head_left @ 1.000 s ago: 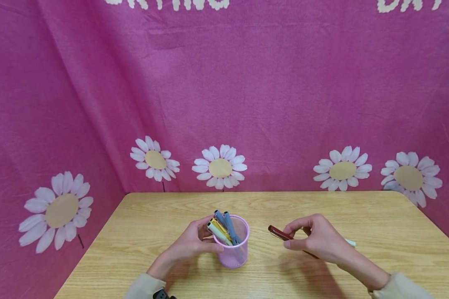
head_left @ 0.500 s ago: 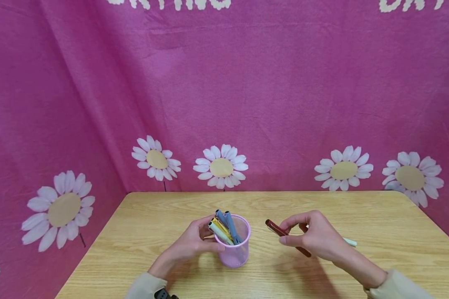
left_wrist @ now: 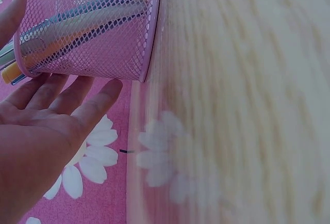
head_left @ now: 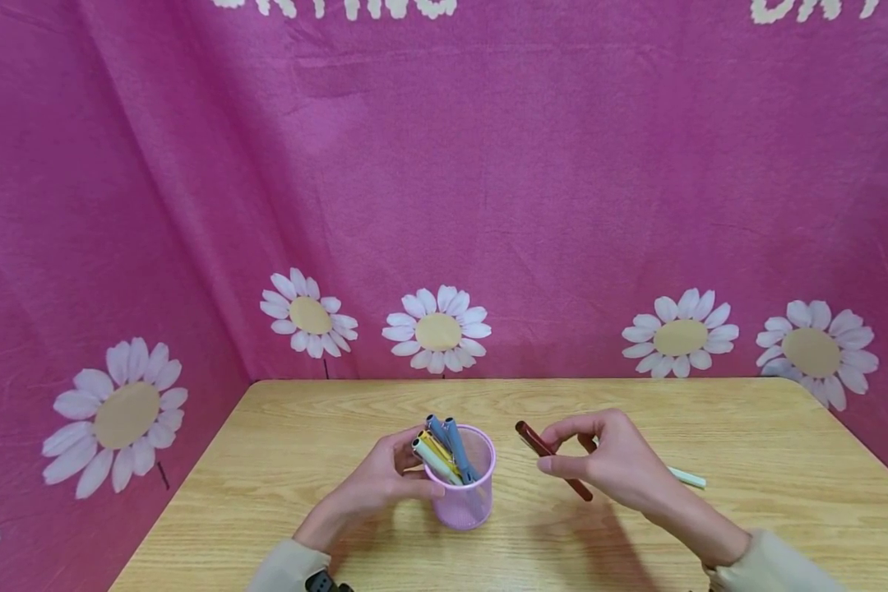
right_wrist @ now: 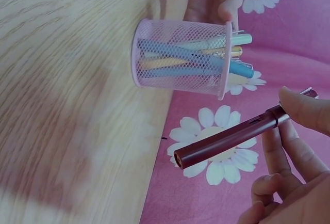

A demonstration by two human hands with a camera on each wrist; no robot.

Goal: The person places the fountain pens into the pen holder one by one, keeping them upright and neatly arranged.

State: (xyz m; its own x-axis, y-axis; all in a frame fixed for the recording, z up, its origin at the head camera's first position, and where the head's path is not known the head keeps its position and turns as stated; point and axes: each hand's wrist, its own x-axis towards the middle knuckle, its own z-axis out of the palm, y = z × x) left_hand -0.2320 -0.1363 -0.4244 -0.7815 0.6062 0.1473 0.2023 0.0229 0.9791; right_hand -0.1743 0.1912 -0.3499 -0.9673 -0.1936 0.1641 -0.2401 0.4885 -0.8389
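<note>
A pink mesh pen holder (head_left: 464,511) stands upright on the table, with several blue, yellow and pale green pens (head_left: 437,455) leaning in it toward the left. My left hand (head_left: 385,475) holds it from the left side, thumb near the front rim and fingers along the far side, as the left wrist view also shows. To the right of the holder, my right hand (head_left: 612,460) pinches a capped dark red pen (right_wrist: 227,140) between thumb and fingers. That pen is tilted above the table, clip end up, its lower end pointing down toward the right.
A pale mint pen (head_left: 690,478) lies on the wooden table (head_left: 326,411) behind the right wrist, partly hidden by it. A magenta cloth (head_left: 533,205) with printed daisies hangs behind the table and along its sides.
My right hand has moved left toward the holder with the dark red pen, which now stands steeper. More of the mint pen shows. My left hand and the pen holder keep their place.
</note>
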